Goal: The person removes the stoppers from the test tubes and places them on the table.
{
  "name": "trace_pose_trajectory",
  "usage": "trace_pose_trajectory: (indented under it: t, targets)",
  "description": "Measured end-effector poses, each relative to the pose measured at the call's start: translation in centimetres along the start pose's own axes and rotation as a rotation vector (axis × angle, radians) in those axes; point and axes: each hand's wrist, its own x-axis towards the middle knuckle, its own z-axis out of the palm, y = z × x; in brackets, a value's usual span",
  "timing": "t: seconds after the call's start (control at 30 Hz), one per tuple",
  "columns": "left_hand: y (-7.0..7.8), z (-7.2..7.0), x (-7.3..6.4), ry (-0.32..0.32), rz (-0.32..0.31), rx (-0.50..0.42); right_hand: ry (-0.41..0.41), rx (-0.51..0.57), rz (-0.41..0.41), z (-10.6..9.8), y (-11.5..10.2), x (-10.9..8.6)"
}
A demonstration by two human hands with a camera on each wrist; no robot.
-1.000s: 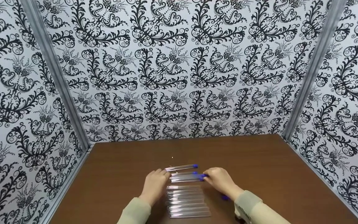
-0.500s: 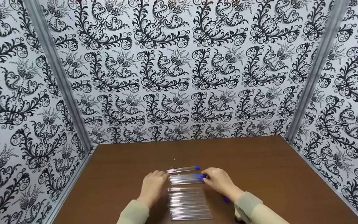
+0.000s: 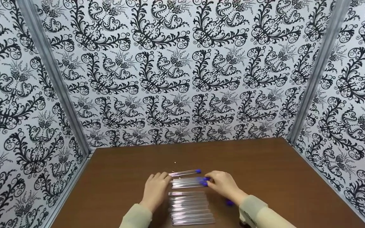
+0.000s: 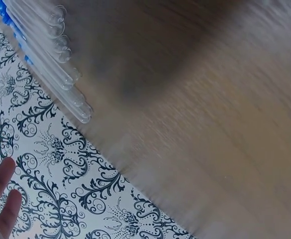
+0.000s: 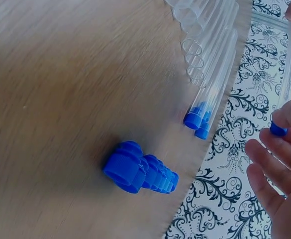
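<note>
Caps (image 5: 140, 172) and uncapped tubes (image 3: 188, 207) lie near the held tube (image 5: 288, 64).

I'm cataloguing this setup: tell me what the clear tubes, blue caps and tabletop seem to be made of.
Clear tubes: glossy glass or rigid plastic; see-through with bright highlights, which leaves it open.
Blue caps: likely moulded plastic, smooth and opaque, judging by their even colour and stepped shape.
Tabletop: wood or wood-look laminate with a low sheen, judging by its brown, streaky grain.
</note>
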Motion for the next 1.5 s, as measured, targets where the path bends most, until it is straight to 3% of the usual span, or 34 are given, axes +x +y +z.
trace_pose_trajectory:
  t: [0.3, 0.73, 0.87, 1.2, 1.5]
  targets:
    - [-0.1, 0.2, 0.0, 0.054, 0.031, 0.044, 0.02, 0.0, -0.003, 0.4, 0.4, -0.1]
    - [-0.4, -0.3, 0.2, -0.039, -0.023, 0.037, 0.041, -0.03, -0.012, 0.9, 1.7, -0.2]
    - [-0.6, 0.1, -0.2, -0.06, -0.05, 0.038, 0.041, -0.046, 0.041, 0.8, 2.6, -0.6]
    - [-0.4, 1.3, -1.0, -0.011, -0.045, 0.019, -0.039, 0.002, 0.206, 1.0, 4.4, -0.4]
    - [-0.3, 2.7, -1.6, -0.026, -0.028, 0.042, -0.093, 0.007, 0.287, 1.2, 5.6, 0.0]
